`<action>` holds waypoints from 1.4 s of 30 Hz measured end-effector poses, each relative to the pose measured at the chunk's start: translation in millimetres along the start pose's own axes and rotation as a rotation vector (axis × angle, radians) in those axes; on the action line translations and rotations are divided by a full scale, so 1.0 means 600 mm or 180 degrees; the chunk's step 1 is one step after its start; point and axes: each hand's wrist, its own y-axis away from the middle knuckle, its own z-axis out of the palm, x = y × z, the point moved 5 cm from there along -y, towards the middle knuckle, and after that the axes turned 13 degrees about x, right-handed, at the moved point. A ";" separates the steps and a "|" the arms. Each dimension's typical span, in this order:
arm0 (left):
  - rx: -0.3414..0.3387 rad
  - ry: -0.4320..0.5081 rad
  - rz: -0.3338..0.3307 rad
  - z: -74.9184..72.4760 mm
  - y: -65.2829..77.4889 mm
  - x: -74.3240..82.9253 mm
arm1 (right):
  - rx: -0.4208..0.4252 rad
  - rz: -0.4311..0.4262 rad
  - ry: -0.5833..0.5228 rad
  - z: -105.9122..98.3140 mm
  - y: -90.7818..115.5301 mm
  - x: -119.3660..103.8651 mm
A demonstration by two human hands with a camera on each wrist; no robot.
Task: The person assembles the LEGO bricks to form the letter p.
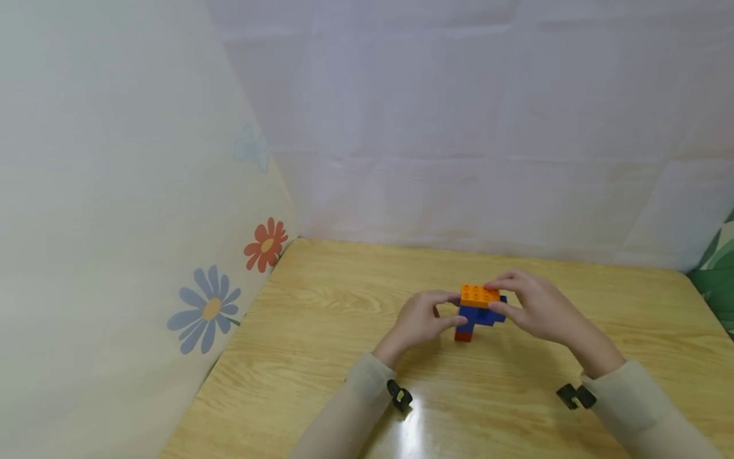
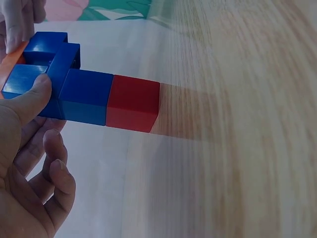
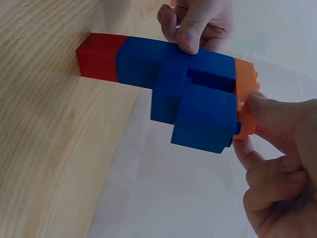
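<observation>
A stack of toy building bricks stands upright on the table. At its foot is a red brick (image 2: 132, 103), with several blue bricks (image 3: 205, 116) above it that jut out to the right in the head view. Across the top lies an orange brick (image 1: 479, 296) with studs on its upper face. My left hand (image 1: 420, 317) pinches the blue part from the left, its thumb on the near side. From the right, my right hand (image 1: 539, 309) grips the orange brick between thumb and fingers. A blue stud shows near the orange brick's edge in the right wrist view.
The wood-grain table (image 1: 321, 331) bears the stack right of its middle. A pale cloth wall (image 1: 430, 127) rises behind it, and a flower-printed panel (image 1: 115, 191) stands along the left. Dark clips (image 1: 399, 395) sit at both sleeve cuffs.
</observation>
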 end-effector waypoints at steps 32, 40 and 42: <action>0.0054 0.0456 -0.0309 0.005 0.008 -0.013 | 0.0269 0.0877 -0.0846 0.045 0.063 0.064; -0.0051 0.0889 -0.0505 0.008 0.023 -0.014 | 0.0136 0.1356 -0.1010 0.046 0.063 0.076; -0.0058 0.0980 -0.0527 0.009 0.026 -0.013 | 0.0100 0.1411 -0.1054 0.047 0.062 0.079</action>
